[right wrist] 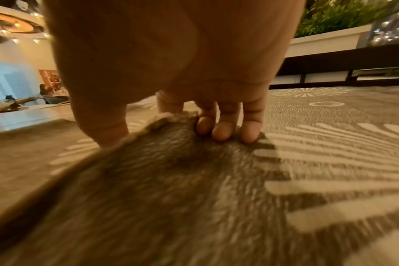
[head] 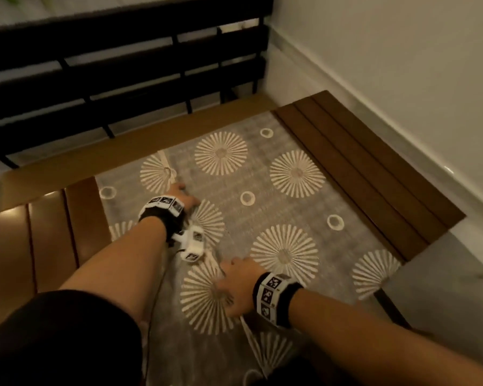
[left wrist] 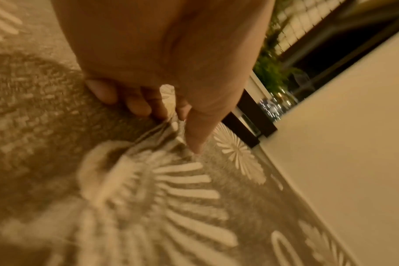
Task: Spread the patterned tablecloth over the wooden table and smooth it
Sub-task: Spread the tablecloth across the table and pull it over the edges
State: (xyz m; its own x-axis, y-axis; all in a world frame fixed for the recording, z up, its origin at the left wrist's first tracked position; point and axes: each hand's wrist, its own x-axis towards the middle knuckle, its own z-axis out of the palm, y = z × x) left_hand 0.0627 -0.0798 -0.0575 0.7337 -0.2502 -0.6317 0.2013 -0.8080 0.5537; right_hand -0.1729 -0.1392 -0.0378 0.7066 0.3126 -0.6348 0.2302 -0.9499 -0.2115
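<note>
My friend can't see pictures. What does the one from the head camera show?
Two hands, the left hand farther away and the right hand nearer, grip a raised fold in a grey tablecloth with pale sunburst flowers. The cloth lies on a wooden table, with bare slats showing at both sides. A dark railing stands beyond.

Dim, warm amber light throughout. Glare shines on the tabletop point(head: 17, 218) at nine o'clock. Wrist views are blurred up close, with soft shadow beneath the hands and bowed edges.
</note>
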